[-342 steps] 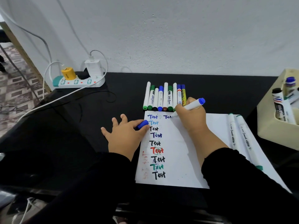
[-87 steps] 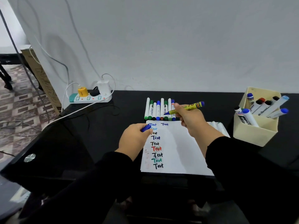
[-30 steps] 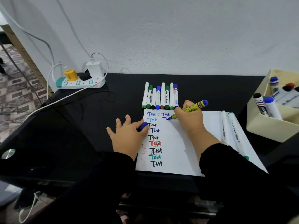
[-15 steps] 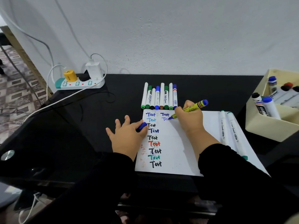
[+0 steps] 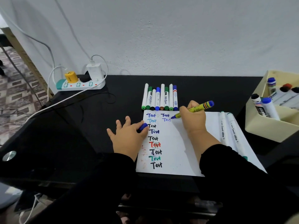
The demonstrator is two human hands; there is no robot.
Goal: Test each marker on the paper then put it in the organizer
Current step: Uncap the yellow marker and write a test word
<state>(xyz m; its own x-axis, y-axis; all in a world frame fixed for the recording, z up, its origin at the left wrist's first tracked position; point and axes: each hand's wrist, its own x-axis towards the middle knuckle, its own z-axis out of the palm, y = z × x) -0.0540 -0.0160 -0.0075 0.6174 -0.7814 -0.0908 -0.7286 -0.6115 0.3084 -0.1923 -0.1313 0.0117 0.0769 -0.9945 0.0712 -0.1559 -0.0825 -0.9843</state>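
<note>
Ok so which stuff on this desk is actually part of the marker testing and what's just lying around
Part of the job:
- yellow marker, writing in the right hand
- blue cap, in the left hand
- paper
- row of markers above it
- two white markers on the paper
- organizer

Just lying about:
- power strip
- white charger
- cables

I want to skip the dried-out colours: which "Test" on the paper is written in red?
The red "Test", sixth down in the left column of the paper, between two black ones; the others are blue, black or green.
</note>
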